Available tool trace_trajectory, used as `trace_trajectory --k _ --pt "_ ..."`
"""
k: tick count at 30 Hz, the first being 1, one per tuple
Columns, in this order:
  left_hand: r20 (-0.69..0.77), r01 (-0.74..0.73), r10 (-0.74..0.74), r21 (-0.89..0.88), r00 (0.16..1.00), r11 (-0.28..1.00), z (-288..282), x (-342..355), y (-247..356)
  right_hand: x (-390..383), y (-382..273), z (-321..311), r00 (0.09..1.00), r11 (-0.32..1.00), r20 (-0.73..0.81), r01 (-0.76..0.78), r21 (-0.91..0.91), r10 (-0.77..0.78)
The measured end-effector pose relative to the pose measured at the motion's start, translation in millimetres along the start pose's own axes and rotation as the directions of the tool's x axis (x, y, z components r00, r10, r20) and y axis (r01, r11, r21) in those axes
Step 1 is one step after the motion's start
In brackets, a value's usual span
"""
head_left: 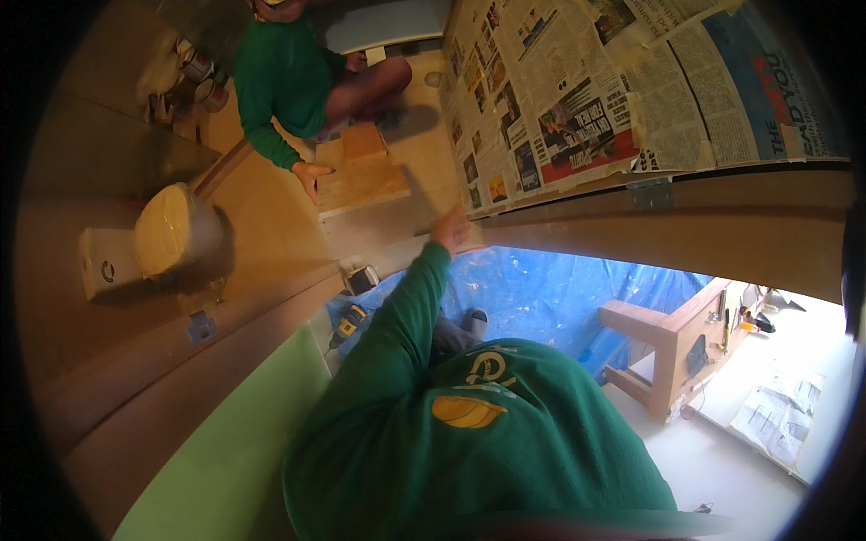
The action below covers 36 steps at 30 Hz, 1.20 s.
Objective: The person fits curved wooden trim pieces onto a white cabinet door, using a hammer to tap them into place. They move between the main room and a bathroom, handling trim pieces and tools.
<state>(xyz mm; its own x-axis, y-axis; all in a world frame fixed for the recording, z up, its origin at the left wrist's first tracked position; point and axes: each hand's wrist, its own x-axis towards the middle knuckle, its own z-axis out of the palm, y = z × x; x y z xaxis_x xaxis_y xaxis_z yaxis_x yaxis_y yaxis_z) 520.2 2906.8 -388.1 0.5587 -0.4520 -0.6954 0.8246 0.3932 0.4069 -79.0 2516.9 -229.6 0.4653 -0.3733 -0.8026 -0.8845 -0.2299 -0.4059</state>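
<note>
My left hand (pixel 450 231) reaches forward at the doorway, by the lower corner of a newspaper-covered door or panel (pixel 505 117). Its fingers look partly stretched, and nothing shows in them; whether they touch the edge is unclear. My right hand is out of view. Beyond the doorway a co-worker in a green top (pixel 284 86) sits on the floor. One of that person's hands (pixel 311 176) rests at the left edge of a flat wooden board (pixel 365 187). A smaller wood piece (pixel 363 141) lies behind it.
A toilet (pixel 176 233) with a plastic-wrapped lid stands left, with paint cans (pixel 210 95) farther back. Blue sheeting (pixel 550 279) covers the floor by my feet, near a yellow power tool (pixel 350 320). Right are a wooden bench (pixel 667 347) with hand tools and some papers (pixel 778 415).
</note>
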Motion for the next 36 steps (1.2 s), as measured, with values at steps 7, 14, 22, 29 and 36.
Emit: trace_trajectory --k 7,14,22,29,36 --pt "-0.161 0.380 -0.345 0.447 0.925 0.810 -60 -121 -58 5 3 46 1.000 0.997 0.004 -0.027 0.077 0.026" --pt "-0.316 0.407 -0.270 0.546 0.909 0.732 -137 -133 -7 25 62 81 1.000 0.989 -0.002 0.018 0.146 -0.018" --pt "-0.077 0.047 0.060 0.918 0.995 0.393 -223 -83 2 -43 -118 101 0.990 0.991 -0.136 -0.030 0.127 0.047" --pt "0.209 -0.216 -0.100 0.975 0.973 -0.060 -177 -62 -51 -68 -117 103 0.971 0.953 -0.196 -0.077 0.294 0.139" --pt "0.058 -0.097 -0.266 0.986 0.962 -0.138 19 -135 -64 -88 -7 122 0.958 0.885 -0.126 -0.181 0.428 0.257"
